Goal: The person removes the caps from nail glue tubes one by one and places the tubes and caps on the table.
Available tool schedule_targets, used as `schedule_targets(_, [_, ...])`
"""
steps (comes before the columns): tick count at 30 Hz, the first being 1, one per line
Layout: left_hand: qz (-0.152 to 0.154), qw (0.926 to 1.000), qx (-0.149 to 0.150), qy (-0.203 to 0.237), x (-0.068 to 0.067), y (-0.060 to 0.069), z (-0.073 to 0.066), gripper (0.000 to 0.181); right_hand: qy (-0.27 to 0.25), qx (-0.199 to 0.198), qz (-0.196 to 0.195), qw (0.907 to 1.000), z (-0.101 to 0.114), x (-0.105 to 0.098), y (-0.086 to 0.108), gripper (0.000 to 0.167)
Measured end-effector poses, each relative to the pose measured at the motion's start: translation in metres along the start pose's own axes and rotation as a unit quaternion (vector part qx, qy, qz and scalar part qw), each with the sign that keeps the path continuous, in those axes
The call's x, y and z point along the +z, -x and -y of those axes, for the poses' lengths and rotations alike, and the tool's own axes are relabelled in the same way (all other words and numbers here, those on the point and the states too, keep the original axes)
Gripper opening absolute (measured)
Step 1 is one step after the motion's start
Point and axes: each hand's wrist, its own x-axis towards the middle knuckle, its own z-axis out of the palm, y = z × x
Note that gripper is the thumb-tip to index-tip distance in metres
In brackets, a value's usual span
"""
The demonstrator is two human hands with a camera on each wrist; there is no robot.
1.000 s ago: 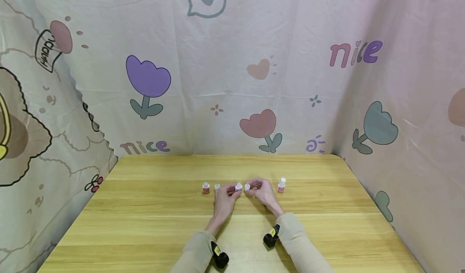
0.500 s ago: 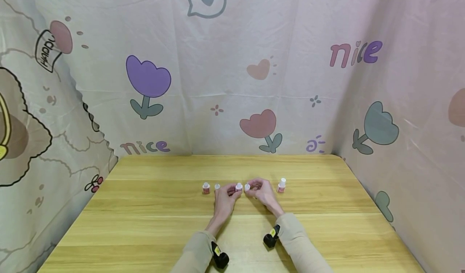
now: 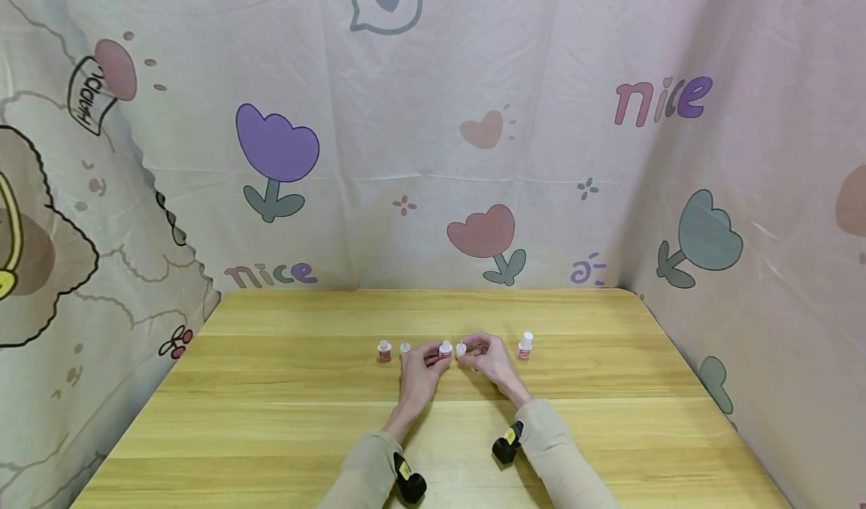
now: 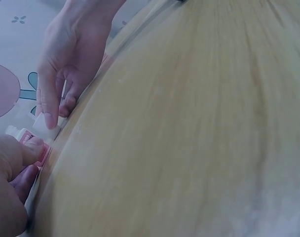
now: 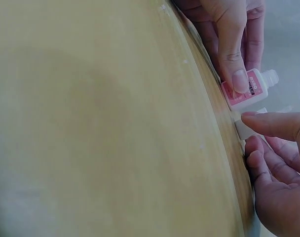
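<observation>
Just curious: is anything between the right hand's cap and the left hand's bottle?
Nothing visible: only a narrow gap separates the white cap in the right hand from the bottle in the left hand.

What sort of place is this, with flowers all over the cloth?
Probably a little indoor work corner, though I can't be sure. There's a wooden table, a printed cloth hanging behind it and at both sides, and small bottles on top.

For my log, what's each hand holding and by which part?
Left hand: small bottle, by its labelled body. Right hand: white cap, by its sides.
</observation>
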Motion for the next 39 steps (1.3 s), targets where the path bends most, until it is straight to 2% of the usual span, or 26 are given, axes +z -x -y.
schedule_targets(5, [-0.004, 1.0, 0.0, -0.003, -0.002, 0.001, -0.001, 0.027, -0.011, -0.007, 0.019, 0.9997, 0.021, -0.003, 0.014, 0.038])
schedule_targets(12, [-0.009, 0.9998, 0.002, -0.02, -0.004, 0.003, -0.002, 0.028, -0.01, -0.007, -0.004, 0.9999, -0.006, 0.001, 0.003, 0.043])
schedule_targets(19, [-0.011, 0.9996, -0.012, -0.021, -0.006, 0.008, -0.004, 0.035, -0.035, -0.003, -0.004, 0.9994, -0.007, 0.0, 0.007, 0.051])
schedule_targets(29, [-0.029, 0.9995, -0.011, -0.006, -0.01, 0.013, -0.008, 0.042, -0.049, 0.006, 0.003, 0.9988, -0.004, -0.006, 0.016, 0.055])
schedule_targets(39, [-0.051, 0.9985, -0.005, 0.022, -0.014, 0.019, -0.011, 0.044, -0.05, -0.011, -0.003, 0.9987, 0.0, -0.01, 0.025, 0.055])
